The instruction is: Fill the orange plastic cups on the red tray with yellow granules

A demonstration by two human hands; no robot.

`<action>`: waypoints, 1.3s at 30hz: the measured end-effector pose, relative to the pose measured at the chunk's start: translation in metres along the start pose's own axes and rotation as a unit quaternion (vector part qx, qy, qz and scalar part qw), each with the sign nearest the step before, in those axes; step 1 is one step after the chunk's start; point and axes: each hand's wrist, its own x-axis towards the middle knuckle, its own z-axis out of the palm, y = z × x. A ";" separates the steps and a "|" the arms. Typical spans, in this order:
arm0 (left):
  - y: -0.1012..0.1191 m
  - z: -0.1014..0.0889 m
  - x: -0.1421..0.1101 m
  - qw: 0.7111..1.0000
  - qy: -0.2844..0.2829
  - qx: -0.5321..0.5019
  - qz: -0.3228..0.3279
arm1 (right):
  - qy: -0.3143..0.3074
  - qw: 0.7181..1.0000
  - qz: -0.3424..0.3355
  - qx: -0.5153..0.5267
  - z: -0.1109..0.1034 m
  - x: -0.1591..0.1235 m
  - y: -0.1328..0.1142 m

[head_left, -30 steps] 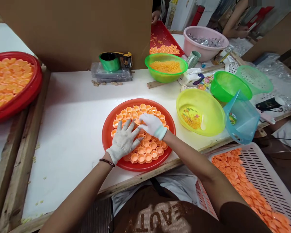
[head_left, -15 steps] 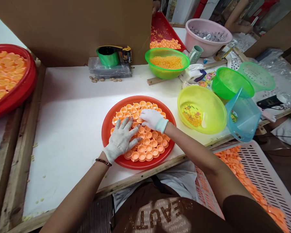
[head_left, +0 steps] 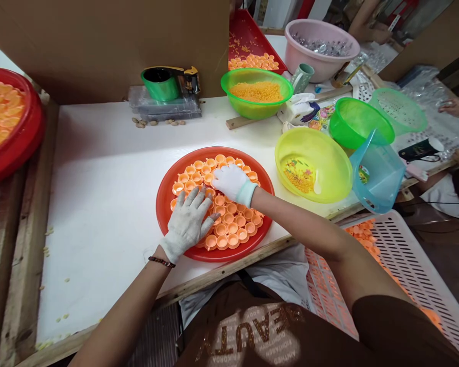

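A round red tray point(head_left: 164, 204) lies on the white table in front of me, packed with several small orange caps point(head_left: 229, 224) set open side up. My left hand point(head_left: 187, 221), in a white glove, rests flat on the caps at the tray's left with its fingers spread. In the same kind of glove, my right hand point(head_left: 231, 182) lies over the caps near the tray's middle; its fingers curl down onto them and I cannot see anything held.
A yellow bowl point(head_left: 329, 163), a blue scoop point(head_left: 378, 176) and two green bowls point(head_left: 357, 125) stand to the right. A green bowl of yellow bits point(head_left: 256, 94) and a tape dispenser point(head_left: 168, 84) sit at the back. A white crate point(head_left: 401, 265) holds more caps at lower right. Another red tray point(head_left: 7, 132) is at far left.
Both hands have shifted slightly toward the tray's left while staying on the caps. The view has drifted a little to the right and up.
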 end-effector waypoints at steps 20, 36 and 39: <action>-0.007 0.000 0.004 0.996 -0.043 -0.015 -0.081 | 0.097 0.990 0.047 0.096 0.093 -0.033 0.030; 0.020 0.004 0.008 0.985 -0.109 -0.055 0.119 | 0.320 0.876 0.226 0.280 0.060 -0.050 0.210; 0.027 0.007 0.015 0.987 -0.105 -0.056 0.104 | 0.299 0.881 0.249 0.271 0.065 -0.053 0.207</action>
